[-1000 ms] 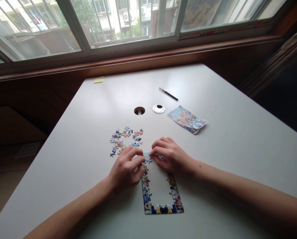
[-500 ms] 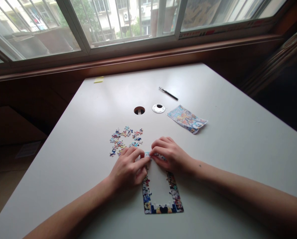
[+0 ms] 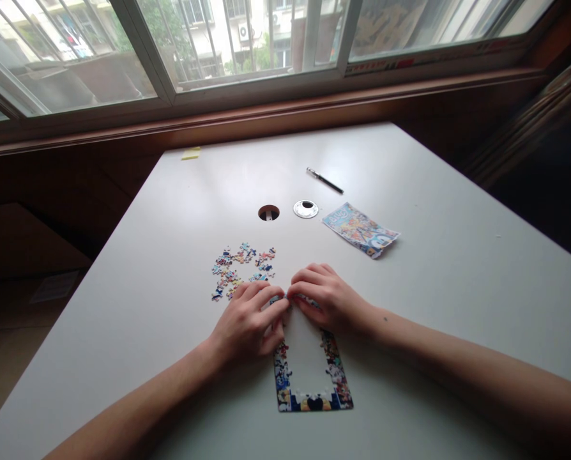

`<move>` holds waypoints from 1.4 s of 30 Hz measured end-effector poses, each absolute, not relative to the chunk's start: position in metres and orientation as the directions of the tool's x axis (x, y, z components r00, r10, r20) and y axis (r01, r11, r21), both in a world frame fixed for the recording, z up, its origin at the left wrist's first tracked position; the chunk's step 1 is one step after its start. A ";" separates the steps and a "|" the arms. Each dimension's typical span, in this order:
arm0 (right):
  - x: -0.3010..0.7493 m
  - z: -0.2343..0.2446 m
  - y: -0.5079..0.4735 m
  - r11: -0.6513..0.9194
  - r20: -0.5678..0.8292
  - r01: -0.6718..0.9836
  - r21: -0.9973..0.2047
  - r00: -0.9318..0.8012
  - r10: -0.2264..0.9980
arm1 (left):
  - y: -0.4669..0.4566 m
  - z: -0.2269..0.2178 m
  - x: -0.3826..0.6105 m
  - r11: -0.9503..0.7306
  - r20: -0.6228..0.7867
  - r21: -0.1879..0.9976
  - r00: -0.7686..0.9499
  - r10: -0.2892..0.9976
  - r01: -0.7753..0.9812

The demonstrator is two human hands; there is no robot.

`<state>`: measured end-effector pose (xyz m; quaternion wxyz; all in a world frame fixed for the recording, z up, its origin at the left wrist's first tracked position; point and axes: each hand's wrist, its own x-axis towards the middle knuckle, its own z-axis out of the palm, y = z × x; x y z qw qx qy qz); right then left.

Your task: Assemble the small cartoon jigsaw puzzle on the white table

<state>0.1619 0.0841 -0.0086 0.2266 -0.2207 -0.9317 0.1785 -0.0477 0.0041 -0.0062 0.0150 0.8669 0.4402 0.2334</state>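
Both hands meet at the top edge of a small jigsaw puzzle frame [image 3: 309, 377] that lies flat on the white table [image 3: 458, 268], close to the person; the left hand [image 3: 247, 326] has its fingers curled and its fingertips pressed down at the frame's top left corner, while the right hand [image 3: 326, 300] lies over the top right part with its fingertips touching those of the left; between them a small piece seems to be pinched or pressed, though the fingers hide it and I cannot tell which hand has it; the sides and bottom of the frame are joined and the middle is bare table, so the work looks to be at the border stage, with the top row being closed; just beyond the left hand lies a scatter of loose pieces [image 3: 240, 268], near but apart from the frame; farther off are a printed packet [image 3: 361, 230], a round white cap [image 3: 305, 209] beside a cable hole [image 3: 269, 213], a black pen [image 3: 324, 181] and a yellow note [image 3: 190, 153] at the far edge by the window [image 3: 247, 38]; judging from this, the next move calls for a firm, even press to seat the tabs without buckling the thin border, one hand steadying the joined run so the side strips do not shift out of line.
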 end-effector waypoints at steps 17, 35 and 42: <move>0.165 -0.007 0.094 0.609 0.327 0.315 -0.728 -0.622 0.712 | 0.003 -0.007 -0.050 -0.641 0.454 0.250 0.497 0.740 0.726; 0.165 -0.013 0.089 0.806 0.405 0.250 -0.536 -0.762 0.505 | 0.004 -0.008 -0.052 -0.639 0.436 0.264 0.502 0.747 0.722; 0.164 -0.013 0.087 0.832 0.383 0.306 -0.462 -0.777 0.499 | 0.003 -0.005 -0.049 -0.599 0.436 0.318 0.448 0.781 0.735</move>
